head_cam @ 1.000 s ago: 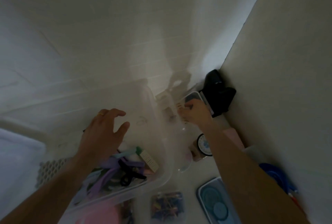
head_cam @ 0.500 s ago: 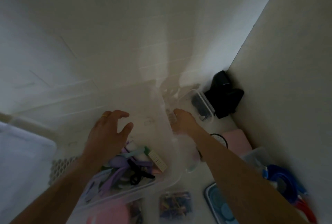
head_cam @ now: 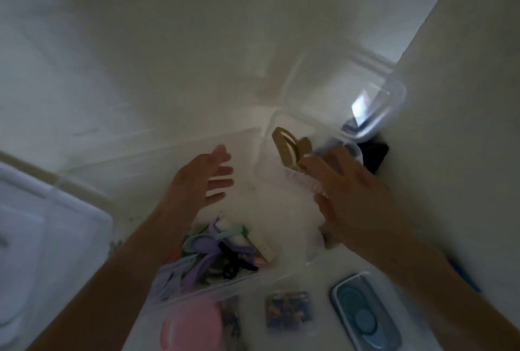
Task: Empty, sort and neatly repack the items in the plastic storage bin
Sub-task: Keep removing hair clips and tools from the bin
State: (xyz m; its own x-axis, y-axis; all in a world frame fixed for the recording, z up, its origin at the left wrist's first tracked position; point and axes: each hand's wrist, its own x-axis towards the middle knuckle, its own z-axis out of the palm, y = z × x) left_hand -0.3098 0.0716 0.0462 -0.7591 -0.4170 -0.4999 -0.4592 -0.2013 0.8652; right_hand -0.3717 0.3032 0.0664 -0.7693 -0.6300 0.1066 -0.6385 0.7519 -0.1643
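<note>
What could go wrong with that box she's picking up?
The right hand seems to hold a small clear box tilted, with a tan hair clip showing at its open top, so the clip might slide out. The left hand is open and not supporting it, so the grip may slip. The picture is blurry, so the exact hold is unclear.

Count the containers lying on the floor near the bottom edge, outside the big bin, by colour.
Pink: 1, pink container
Clear: 1, small box of multicoloured bits
Blue-grey: 1, lidded case
Total: 3
</note>
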